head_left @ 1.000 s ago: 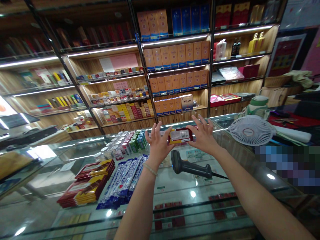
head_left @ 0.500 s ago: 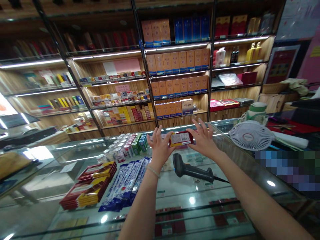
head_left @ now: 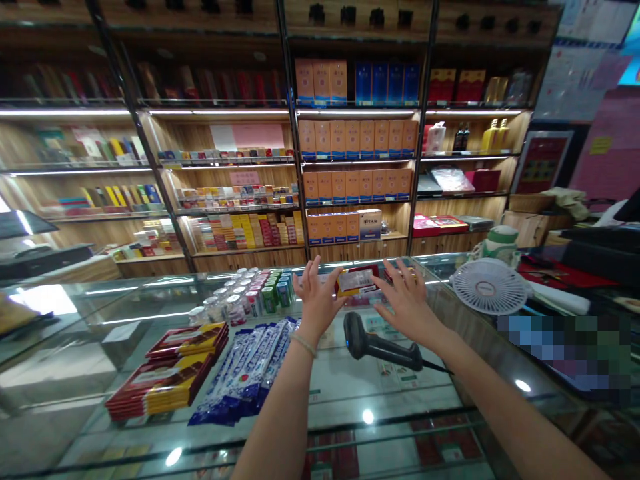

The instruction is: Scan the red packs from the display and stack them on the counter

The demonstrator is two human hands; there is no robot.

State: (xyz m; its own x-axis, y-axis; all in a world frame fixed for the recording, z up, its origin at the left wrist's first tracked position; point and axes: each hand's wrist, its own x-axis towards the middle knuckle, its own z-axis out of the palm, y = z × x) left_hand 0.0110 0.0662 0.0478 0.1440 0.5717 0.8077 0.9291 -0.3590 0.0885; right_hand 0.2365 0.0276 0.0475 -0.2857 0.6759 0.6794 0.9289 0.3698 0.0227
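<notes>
Packs of shiny red and yellow wrap (head_left: 160,387) lie near you in two flat piles, at the left on the clear glass counter (head_left: 335,377). Those piles look done. Just beside them, long blue and white shiny packets (head_left: 250,370) lie side by side, some on top of others. They look set out too. A black plastic scanner with a handle (head_left: 390,350) lies on the glass in front of you. Neither of your hands is on it.

Past the scanner, your two hands are apart. Your left hand (head_left: 316,303) seems to pinch one end of a small red and yellow box with a white label (head_left: 356,281). Your right hand (head_left: 411,307) is spread wide at the other end, with its thumb off the box. One fingertip is right by the edge, but I cannot tell if it touches. So the box is between your hands, label toward you. I cannot tell if it rests on the glass or is held up. It looks like the one bit not finished.

To the left, small clear jars with white lids (head_left: 235,310) and little green tubes (head_left: 270,298) stand in rows. To the right is a round white plastic fan (head_left: 489,288). Far back, tall brown wooden shelves (head_left: 265,260) are full of boxes.
</notes>
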